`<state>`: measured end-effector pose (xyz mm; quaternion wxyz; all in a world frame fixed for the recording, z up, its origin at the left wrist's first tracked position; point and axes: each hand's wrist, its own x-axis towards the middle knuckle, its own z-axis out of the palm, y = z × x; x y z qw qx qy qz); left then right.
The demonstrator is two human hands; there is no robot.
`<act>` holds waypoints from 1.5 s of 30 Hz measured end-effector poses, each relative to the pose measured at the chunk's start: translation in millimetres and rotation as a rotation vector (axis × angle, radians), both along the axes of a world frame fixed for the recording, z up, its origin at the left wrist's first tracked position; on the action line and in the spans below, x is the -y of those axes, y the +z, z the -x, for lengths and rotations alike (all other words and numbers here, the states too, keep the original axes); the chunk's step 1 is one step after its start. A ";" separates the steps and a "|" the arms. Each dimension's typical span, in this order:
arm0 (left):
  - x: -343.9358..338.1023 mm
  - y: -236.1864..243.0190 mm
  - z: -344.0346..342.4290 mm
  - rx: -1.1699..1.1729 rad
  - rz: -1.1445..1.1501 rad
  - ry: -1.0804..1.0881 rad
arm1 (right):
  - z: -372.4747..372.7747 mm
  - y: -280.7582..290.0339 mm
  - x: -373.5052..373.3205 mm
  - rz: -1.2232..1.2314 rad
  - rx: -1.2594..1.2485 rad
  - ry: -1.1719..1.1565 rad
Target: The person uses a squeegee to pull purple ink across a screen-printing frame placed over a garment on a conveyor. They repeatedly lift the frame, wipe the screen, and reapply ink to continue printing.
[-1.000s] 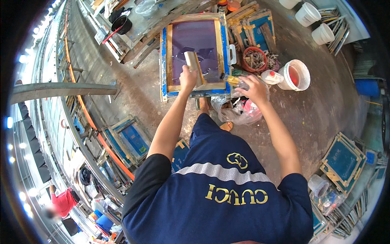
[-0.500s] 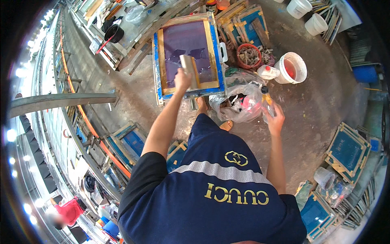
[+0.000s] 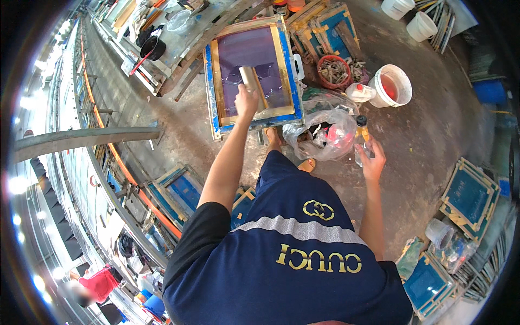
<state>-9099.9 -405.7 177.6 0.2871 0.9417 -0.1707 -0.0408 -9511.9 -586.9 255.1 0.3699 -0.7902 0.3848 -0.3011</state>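
Observation:
A framed screen [image 3: 249, 49] with a purple mesh, tan tape and blue edging stands tilted up in front of me, wet marks on its mesh. My left hand [image 3: 246, 100] grips a pale metal squeegee-like bar [image 3: 248, 78] over the screen's lower middle. To the right of the screen, lower down, my right hand [image 3: 371, 158] holds an upright clear bottle [image 3: 363, 132] with a yellow neck section and a black cap, beside a clear plastic bag [image 3: 319, 135] of mixed rubbish near my sandalled feet.
Past the bag stand a white bucket [image 3: 402, 86], white jug [image 3: 358, 92] and red basket [image 3: 336, 73] of scraps. Stacked frames [image 3: 466, 197] lie right; a curved beam [image 3: 81, 142], rails and a bench [image 3: 173, 49] are left. A person in red [image 3: 100, 284] is at lower left.
My right hand, with the bottle, has moved right and down, away from the screen's edge to beside the bag. My left hand and bar dipped slightly left, then rose a little.

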 end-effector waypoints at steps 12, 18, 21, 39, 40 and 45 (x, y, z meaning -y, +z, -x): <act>-30.3 0.6 -17.4 -0.016 -0.127 -0.130 | 27.7 -0.1 0.0 0.016 0.005 -0.064; -44.3 34.7 -22.8 0.075 -0.363 -0.459 | 32.1 -8.2 -5.9 -0.009 0.011 -0.084; -15.1 28.6 2.5 0.143 -0.379 -0.507 | 25.6 -7.9 -4.5 -0.011 0.010 -0.059; -96.6 23.7 -12.4 0.183 -0.334 -0.571 | 47.0 -18.2 -8.8 0.017 0.001 -0.155; -105.0 17.6 1.4 0.236 -0.287 -0.546 | 46.5 -21.4 -9.7 0.017 0.013 -0.174; -142.0 -30.3 64.5 0.494 -0.366 -0.536 | 40.6 -15.6 -5.6 -0.002 0.037 -0.085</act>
